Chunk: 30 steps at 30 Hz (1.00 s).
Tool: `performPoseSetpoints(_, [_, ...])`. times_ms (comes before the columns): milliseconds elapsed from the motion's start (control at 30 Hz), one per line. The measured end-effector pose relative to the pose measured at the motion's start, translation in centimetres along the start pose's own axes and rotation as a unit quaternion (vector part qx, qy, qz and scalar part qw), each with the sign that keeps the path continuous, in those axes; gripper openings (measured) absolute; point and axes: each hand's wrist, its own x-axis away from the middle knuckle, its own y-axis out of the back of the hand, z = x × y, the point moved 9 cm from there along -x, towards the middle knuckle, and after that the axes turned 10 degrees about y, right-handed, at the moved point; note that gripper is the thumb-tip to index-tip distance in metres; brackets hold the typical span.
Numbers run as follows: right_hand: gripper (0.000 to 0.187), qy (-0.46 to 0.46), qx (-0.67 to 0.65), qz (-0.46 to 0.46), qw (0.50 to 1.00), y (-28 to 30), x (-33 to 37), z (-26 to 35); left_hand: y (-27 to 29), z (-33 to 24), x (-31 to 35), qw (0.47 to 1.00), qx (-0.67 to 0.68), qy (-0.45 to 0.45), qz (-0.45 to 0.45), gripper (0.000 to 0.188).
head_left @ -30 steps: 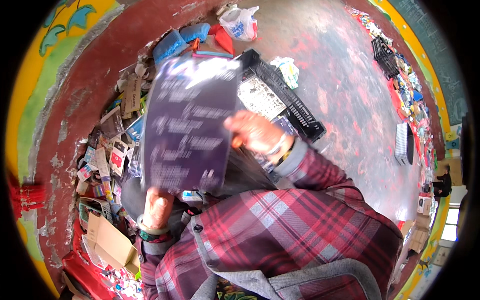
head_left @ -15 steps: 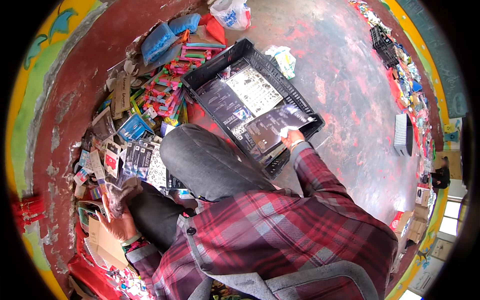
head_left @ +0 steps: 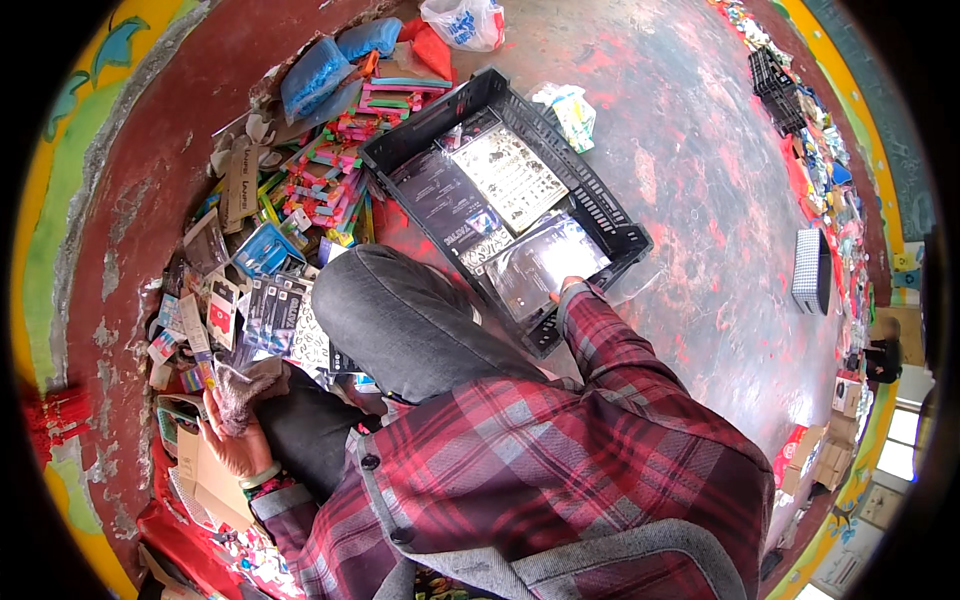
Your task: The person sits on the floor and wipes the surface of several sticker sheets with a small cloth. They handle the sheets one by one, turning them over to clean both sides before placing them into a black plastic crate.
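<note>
By glossy packaging [head_left: 535, 268], right grip [head_left: 569, 286] has unclear closure; left grip [head_left: 240, 449] holds fuzzy cloth [head_left: 242, 394].

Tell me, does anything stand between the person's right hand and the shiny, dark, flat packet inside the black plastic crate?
Nothing visible does: the right hand is at the near edge of the shiny, dark, flat packet inside the black plastic crate.

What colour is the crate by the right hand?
The crate is black, clearest in the head view.
</note>
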Motion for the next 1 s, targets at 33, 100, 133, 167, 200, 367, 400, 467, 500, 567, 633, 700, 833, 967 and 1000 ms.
performPoseSetpoints(33, [0.027, 0.005, 0.015, 0.0, 1.0, 0.0, -0.2, 0.1, 0.1, 0.0, 0.0, 1.0, -0.004, -0.002, -0.007, 0.056])
performPoseSetpoints(100, [0.028, 0.014, 0.046, 0.007, 0.999, 0.3, -0.5, 0.2, 0.3, 0.1, 0.0, 1.0, -0.01, -0.001, -0.013, 0.055])
performPoseSetpoints(133, [0.028, 0.02, 0.065, 0.014, 0.998, 0.2, -0.5, 0.2, 0.4, 0.2, 0.1, 1.0, -0.013, 0.001, -0.014, 0.054])
performPoseSetpoints(167, [0.028, 0.031, 0.089, 0.025, 0.995, -0.1, -0.8, 0.7, 0.4, 0.2, 0.1, 1.0, -0.016, 0.002, -0.015, 0.054])
performPoseSetpoints(200, [0.029, 0.038, 0.11, 0.033, 0.993, -0.4, -0.8, 0.9, 0.6, 0.2, 0.0, 1.0, -0.021, 0.003, -0.02, 0.053])
performPoseSetpoints(367, [0.03, 0.108, 0.276, 0.091, 0.951, -2.4, -1.2, 2.5, 1.2, 0.0, -0.3, 0.999, -0.036, 0.002, -0.036, 0.051])
performPoseSetpoints(400, [0.031, 0.127, 0.32, 0.103, 0.933, -2.7, -1.3, 2.7, 1.2, 0.0, -0.2, 0.999, -0.038, 0.002, -0.032, 0.05])
performPoseSetpoints(467, [0.031, 0.208, 0.401, 0.116, 0.885, -4.6, -1.4, 4.5, 1.1, 0.0, -0.2, 0.999, -0.043, 0.0, -0.024, 0.049])
performPoseSetpoints(500, [0.031, 0.26, 0.425, 0.12, 0.859, -5.9, -1.1, 5.9, 1.2, -0.1, -0.1, 0.999, -0.042, 0.0, -0.029, 0.049])
performPoseSetpoints(567, [0.03, 0.339, 0.425, 0.145, 0.827, -8.1, 2.9, 11.3, 1.3, -0.4, -0.3, 0.998, -0.045, -0.003, -0.035, 0.048])
performPoseSetpoints(633, [0.028, 0.419, 0.414, 0.199, 0.783, -11.5, 4.3, 12.9, 1.4, -0.6, 0.0, 0.998, -0.044, -0.004, -0.041, 0.048])
performPoseSetpoints(700, [0.031, 0.433, 0.428, 0.242, 0.755, -14.6, 5.0, 13.5, 1.5, -0.6, 0.0, 0.997, -0.051, -0.008, -0.049, 0.048])
performPoseSetpoints(833, [0.034, 0.387, 0.523, 0.296, 0.699, -17.2, 5.3, 12.0, 1.4, -0.7, 0.0, 0.995, -0.064, -0.013, -0.073, 0.048])
performPoseSetpoints(967, [0.038, 0.339, 0.594, 0.343, 0.644, -15.8, 6.3, 10.8, 1.0, -0.5, -0.1, 0.994, -0.075, -0.005, -0.077, 0.047])
performPoseSetpoints(1000, [0.037, 0.348, 0.586, 0.342, 0.647, -15.6, 6.3, 10.7, 1.0, -0.4, -0.1, 0.995, -0.073, -0.003, -0.074, 0.047])
